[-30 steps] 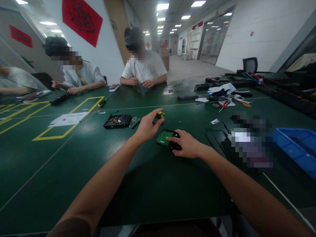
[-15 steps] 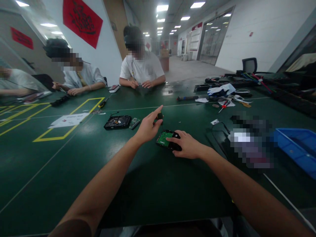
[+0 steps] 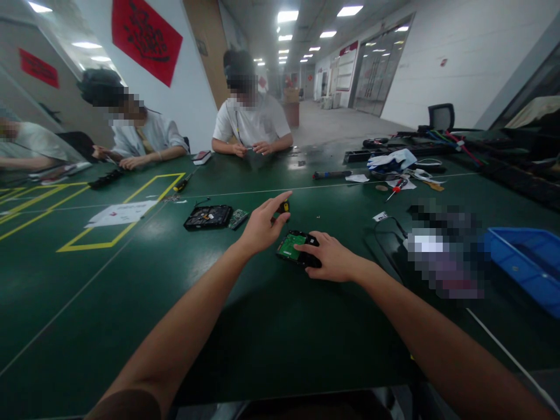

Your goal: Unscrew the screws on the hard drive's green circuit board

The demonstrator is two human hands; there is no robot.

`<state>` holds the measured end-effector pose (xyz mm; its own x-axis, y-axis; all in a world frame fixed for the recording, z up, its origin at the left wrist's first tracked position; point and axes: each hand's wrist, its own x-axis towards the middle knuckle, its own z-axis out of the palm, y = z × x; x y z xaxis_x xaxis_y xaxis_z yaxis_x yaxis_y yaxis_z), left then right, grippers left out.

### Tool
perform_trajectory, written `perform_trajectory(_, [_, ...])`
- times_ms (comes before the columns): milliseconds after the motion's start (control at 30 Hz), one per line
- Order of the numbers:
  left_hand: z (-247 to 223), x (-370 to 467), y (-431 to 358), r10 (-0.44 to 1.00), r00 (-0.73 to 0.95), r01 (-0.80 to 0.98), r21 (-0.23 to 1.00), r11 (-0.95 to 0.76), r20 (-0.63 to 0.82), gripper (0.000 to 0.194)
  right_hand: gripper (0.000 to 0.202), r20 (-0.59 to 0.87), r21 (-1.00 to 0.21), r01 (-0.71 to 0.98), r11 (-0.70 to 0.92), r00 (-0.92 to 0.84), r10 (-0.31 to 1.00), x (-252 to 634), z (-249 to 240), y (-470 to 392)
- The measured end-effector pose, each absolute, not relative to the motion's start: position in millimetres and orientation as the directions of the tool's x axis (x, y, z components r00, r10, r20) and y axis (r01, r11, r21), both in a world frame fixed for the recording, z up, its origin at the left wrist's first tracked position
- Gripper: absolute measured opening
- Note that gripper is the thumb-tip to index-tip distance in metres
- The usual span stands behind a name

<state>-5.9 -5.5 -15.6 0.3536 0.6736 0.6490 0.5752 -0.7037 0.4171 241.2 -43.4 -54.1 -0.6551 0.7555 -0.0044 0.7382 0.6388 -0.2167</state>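
Observation:
My left hand (image 3: 262, 224) is closed round a black and yellow screwdriver (image 3: 285, 206), its handle end showing between thumb and forefinger. The forefinger stretches out over the handle; the shaft and tip are hidden. My right hand (image 3: 330, 256) grips the right side of a hard drive (image 3: 292, 245) that rests on the table, green circuit board facing up. Its thumb lies over the board and the fingers go round the black casing. The screwdriver is just above and left of the drive.
An opened hard drive (image 3: 209, 216) and a loose circuit board (image 3: 238, 219) lie to the left on the green table (image 3: 144, 303). A blue bin (image 3: 525, 256) stands at the right. Another screwdriver (image 3: 396, 188) lies farther back. Co-workers sit across the table.
The screwdriver handle in my left hand has turned, with more of its yellow part showing. My left hand has shifted very slightly; my right hand and the drive stay put.

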Motion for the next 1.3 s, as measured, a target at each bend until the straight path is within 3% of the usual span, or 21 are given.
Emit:
perform_trajectory(467, [-17.9,-2.6,-4.2,0.703,0.24,0.617,0.454,-0.643,0.67,0.049,0.076,-0.018,-0.228,0.742,0.63,-0.65,0.759,240.6,-52.8,-44.3])
perform_trajectory(633, [-18.1,-3.3,-4.5,0.698,0.284,0.604,0.443,-0.662,0.657,0.062,0.077,-0.018,-0.229,0.744,0.628,-0.648,0.761,240.9,-53.4,-43.8])
perform_trajectory(833, [-14.4,-5.4,-6.2,0.703,0.348,0.582,0.445,-0.681,0.621,0.052,0.076,-0.015,-0.235,0.747,0.622,-0.643,0.766,240.6,-52.7,-44.7])
perform_trajectory(1033, [-11.8,-6.6,-7.8,0.724,0.353,0.534,0.509,-0.676,0.592,0.059,0.076,-0.014,-0.23,0.739,0.633,-0.653,0.757,240.6,-52.6,-44.9])
perform_trajectory(1300, [-12.7,-5.6,-5.2,0.757,0.226,0.613,0.515,-0.6,0.613,0.041,0.075,-0.02,-0.242,0.745,0.622,-0.645,0.764,240.1,-52.9,-44.5])
